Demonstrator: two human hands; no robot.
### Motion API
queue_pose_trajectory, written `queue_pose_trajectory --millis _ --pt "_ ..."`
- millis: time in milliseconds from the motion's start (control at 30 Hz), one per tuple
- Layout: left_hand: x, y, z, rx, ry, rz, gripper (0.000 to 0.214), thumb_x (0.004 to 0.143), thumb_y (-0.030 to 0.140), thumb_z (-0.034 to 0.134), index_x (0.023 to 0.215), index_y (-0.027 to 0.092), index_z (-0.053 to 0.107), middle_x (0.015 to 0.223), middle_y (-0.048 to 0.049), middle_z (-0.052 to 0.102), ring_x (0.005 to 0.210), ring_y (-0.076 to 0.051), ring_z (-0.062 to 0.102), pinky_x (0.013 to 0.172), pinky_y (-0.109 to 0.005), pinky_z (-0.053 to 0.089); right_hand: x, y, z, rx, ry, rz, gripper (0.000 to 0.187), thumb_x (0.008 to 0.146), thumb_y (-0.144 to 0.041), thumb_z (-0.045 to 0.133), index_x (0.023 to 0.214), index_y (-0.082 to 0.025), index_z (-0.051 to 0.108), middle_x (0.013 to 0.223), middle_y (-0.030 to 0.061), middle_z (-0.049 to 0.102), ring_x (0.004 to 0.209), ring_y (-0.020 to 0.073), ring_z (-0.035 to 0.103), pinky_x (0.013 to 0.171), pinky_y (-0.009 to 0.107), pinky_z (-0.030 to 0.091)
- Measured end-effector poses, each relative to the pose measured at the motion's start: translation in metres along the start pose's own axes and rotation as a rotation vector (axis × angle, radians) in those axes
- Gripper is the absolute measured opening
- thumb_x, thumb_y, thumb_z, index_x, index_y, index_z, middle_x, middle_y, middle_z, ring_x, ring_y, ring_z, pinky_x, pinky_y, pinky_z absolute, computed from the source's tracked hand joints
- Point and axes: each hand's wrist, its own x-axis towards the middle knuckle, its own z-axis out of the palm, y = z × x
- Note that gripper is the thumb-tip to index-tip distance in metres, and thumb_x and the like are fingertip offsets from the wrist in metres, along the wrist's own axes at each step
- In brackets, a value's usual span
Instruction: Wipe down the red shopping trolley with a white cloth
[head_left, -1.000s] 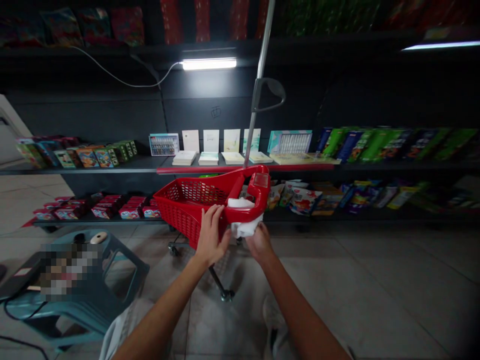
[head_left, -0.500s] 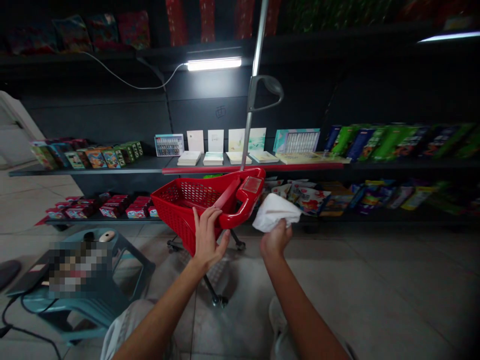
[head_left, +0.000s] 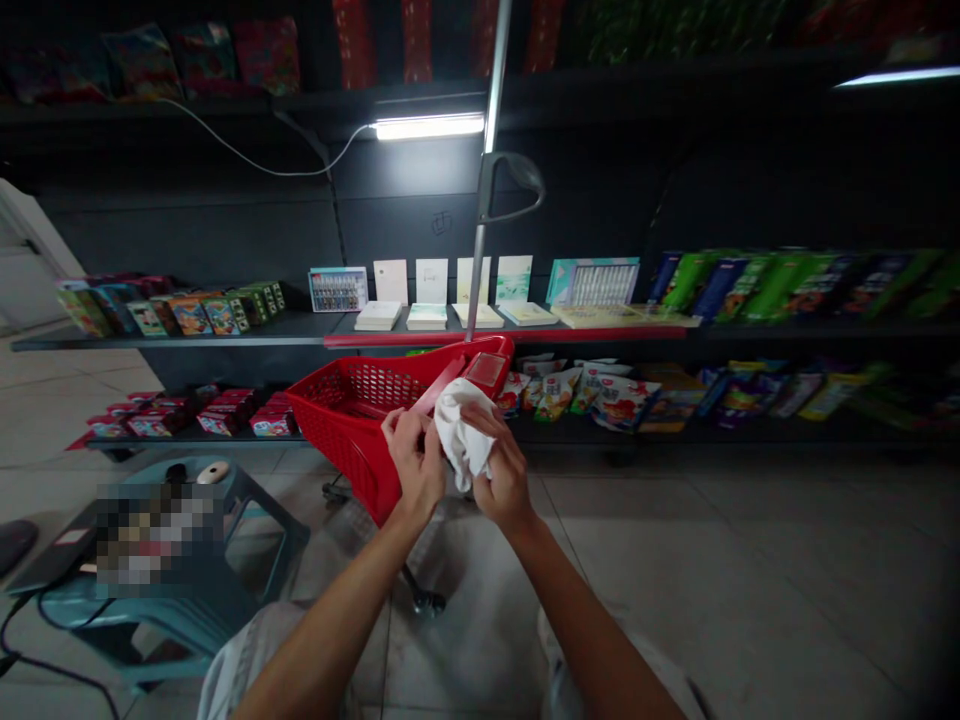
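A small red plastic shopping cart point(head_left: 349, 410) with a tall grey pole point(head_left: 480, 215) stands on the tiled floor in front of me. My right hand point(head_left: 501, 470) is closed on a crumpled white cloth point(head_left: 459, 428) just in front of the cart's red handle point(head_left: 480, 372). My left hand point(head_left: 412, 460) is beside it, fingers curled and pinching the same cloth at its left edge. Both hands meet at the near end of the cart.
Dark store shelves point(head_left: 525, 335) behind the cart carry boxes, notebooks and coloured packets. A blue plastic stool point(head_left: 225, 540) with small items stands at the left, cables beside it. A strip light point(head_left: 427, 126) glows above. Tiled floor point(head_left: 750, 560) stretches to the right.
My right hand drew the white cloth off the cart handle, swung it right, then brought it back to the middle. My left hand left the cart's rim and took hold of the cloth.
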Motion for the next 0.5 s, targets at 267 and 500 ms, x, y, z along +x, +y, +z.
queue_pose_trajectory --millis 267,500 --pt "0.001 0.002 -0.027 0.001 0.120 -0.114 0.042 0.093 0.037 0.052 0.054 0.024 0.047 0.054 0.0025 0.046 0.068 -0.019 0.048 0.084 -0.037 0.044 -0.002 0.027 0.000 -0.010 -0.039 0.124 0.058 0.092 -0.016 0.044 0.148 -0.029 0.053 0.145 0.0094 0.062 0.142 0.0303 0.052 0.123 0.059 0.037" --pt "0.003 -0.006 -0.063 -0.063 0.121 -0.176 0.040 0.088 0.035 0.057 0.051 0.024 0.049 0.054 0.0015 0.050 0.069 -0.019 0.051 0.077 -0.036 0.045 0.008 0.060 -0.004 -0.074 -0.061 0.130 0.049 0.090 -0.016 0.048 0.137 -0.024 0.060 0.135 0.0123 0.067 0.130 0.0304 0.061 0.113 0.052 0.048"
